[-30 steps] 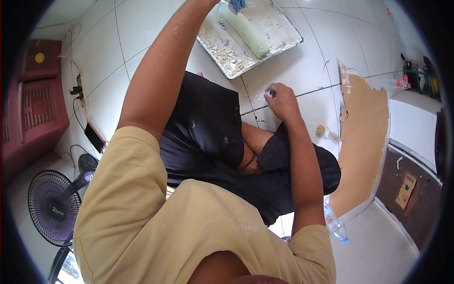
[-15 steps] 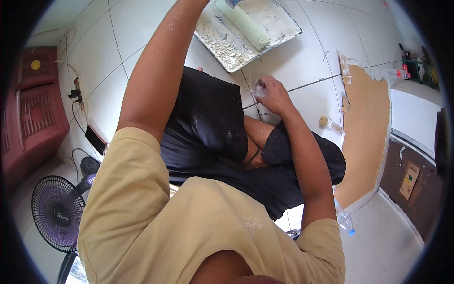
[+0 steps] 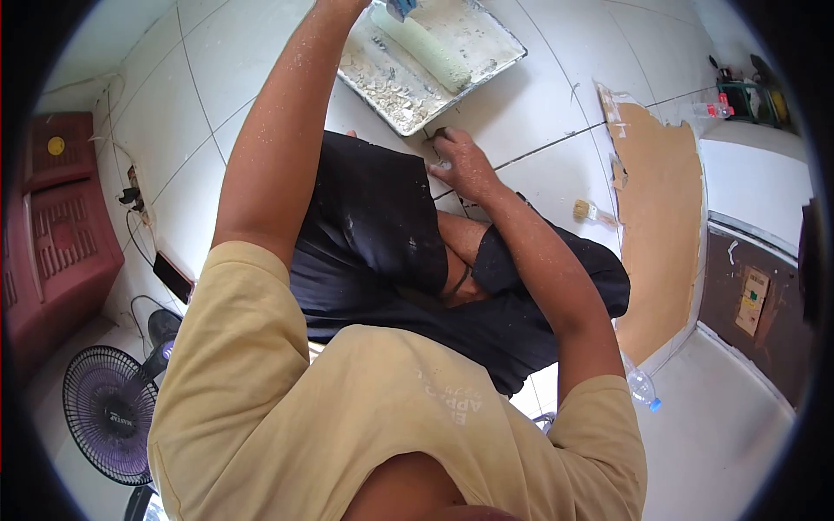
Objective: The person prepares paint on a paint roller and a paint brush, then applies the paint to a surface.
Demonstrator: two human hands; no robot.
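My right hand (image 3: 469,165) is low over the floor tiles, just below the near corner of a paint tray (image 3: 460,103). Its thumb and curled fingers are apart, and I see nothing held between them. The tray contains a pale green paint roller (image 3: 426,54) and whitish flakes and crumbs (image 3: 391,100). My left arm reaches up past the tray's left side. Only the base of my left hand (image 3: 349,3) shows at the top edge; its fingers are cut off. A blue piece (image 3: 400,9) is at the roller's upper end, near that hand.
To the right lie a paintbrush (image 3: 592,213), a torn brown board (image 3: 660,243) and a plastic bottle (image 3: 641,386) with a blue cap. At left are a fan (image 3: 111,415), a phone (image 3: 173,278) and a dark red plastic cabinet (image 3: 65,234). My crossed legs (image 3: 373,217) are in front of me.
My right hand has moved left, closer to the tray's near corner, and its fingers have spread from a blurred, tighter curl. The whole view has shifted slightly.
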